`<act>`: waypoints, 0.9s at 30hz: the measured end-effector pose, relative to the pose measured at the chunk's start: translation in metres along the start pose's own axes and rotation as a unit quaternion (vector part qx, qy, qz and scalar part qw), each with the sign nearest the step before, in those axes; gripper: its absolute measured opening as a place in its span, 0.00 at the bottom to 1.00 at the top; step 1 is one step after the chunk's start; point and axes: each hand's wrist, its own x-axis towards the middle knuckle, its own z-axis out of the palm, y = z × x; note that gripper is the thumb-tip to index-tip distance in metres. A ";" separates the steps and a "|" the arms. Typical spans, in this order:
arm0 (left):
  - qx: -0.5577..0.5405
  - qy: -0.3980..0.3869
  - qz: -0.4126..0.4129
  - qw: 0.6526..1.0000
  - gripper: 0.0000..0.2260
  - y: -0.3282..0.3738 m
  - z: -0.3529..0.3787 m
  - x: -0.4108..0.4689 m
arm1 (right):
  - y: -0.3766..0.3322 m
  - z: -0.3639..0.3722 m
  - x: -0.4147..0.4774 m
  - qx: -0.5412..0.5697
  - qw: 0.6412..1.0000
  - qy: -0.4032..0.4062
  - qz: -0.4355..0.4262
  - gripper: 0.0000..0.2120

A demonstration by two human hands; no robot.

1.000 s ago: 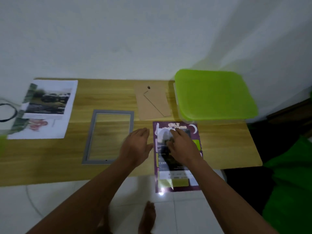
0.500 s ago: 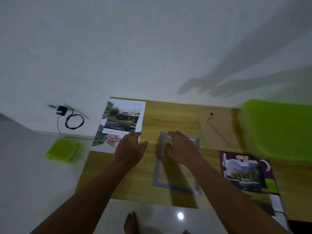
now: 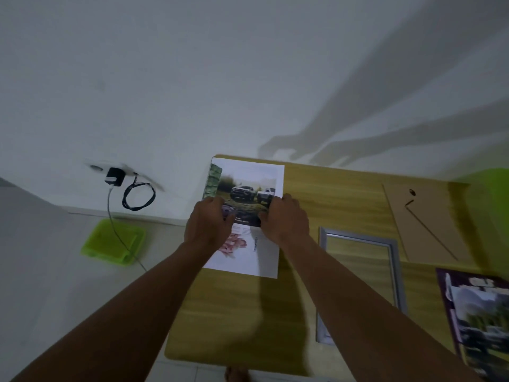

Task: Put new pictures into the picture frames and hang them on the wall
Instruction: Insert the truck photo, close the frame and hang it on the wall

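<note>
– Paper picture [image 3: 249, 188], left of the frame [image 3: 396, 274]: left hand [image 3: 209, 223] and right hand [image 3: 287, 219] pinch its side edges, fingers curled.
– Best lifted level and slowly, leaving the sheet [image 3: 242, 257] beneath behind.

White car print [image 3: 249, 186] tops a paper stack [image 3: 245, 261] at centre; empty grey frame [image 3: 358, 235] lies flat to its right, purple poster [image 3: 482, 312] at lower right

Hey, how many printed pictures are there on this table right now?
3: the car print gripped by the left hand and right hand, the flower sheet beneath it, and the purple poster at the right edge. The stack may hide more.
</note>
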 end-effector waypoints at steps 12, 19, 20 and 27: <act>-0.066 0.037 -0.073 0.994 0.22 0.005 0.007 0.013 | -0.014 0.014 0.008 0.040 0.996 0.031 0.071 0.19; -0.173 0.010 -0.158 0.972 0.14 0.010 -0.012 0.030 | -0.014 0.013 0.006 0.075 0.993 0.014 0.086 0.15; -0.192 -0.008 -0.162 0.968 0.12 0.008 -0.013 0.032 | -0.014 0.012 0.005 0.086 0.992 0.014 0.088 0.15; -0.346 -0.057 -0.179 0.919 0.05 0.007 -0.029 0.031 | -0.010 -0.003 0.000 0.289 0.948 0.051 0.121 0.18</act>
